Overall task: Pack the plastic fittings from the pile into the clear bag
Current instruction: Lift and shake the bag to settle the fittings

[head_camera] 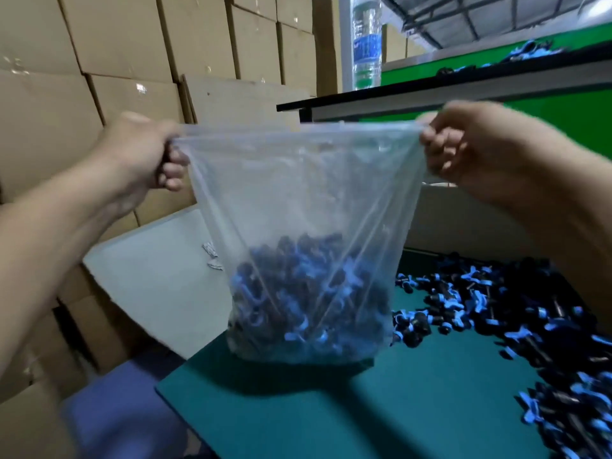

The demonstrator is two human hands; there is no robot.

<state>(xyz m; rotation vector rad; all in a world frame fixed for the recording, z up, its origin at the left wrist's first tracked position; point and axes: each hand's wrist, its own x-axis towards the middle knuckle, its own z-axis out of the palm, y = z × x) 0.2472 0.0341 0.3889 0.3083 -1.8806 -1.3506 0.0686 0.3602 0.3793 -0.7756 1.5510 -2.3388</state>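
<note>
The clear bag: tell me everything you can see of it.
The clear bag is thin, see-through plastic, creased and stretched. The left hand and right hand each grip a top corner, pulling its top edge taut. It hangs upright, its bottom third filled with black and blue fittings, its base at the green table beside the loose pile.

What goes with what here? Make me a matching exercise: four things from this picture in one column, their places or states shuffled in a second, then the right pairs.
Things
1. clear plastic bag
2. loose pile of black and blue plastic fittings
3. clear plastic water bottle with a blue label
4. stacked brown cardboard boxes

Places or states
A. stands on the raised shelf behind
B. spread on the green table at right
C. fill the wall at left
D. held up by its top corners, one in each hand, fittings in its bottom

Pairs: 1-D, 2-B, 3-A, 4-C
</note>
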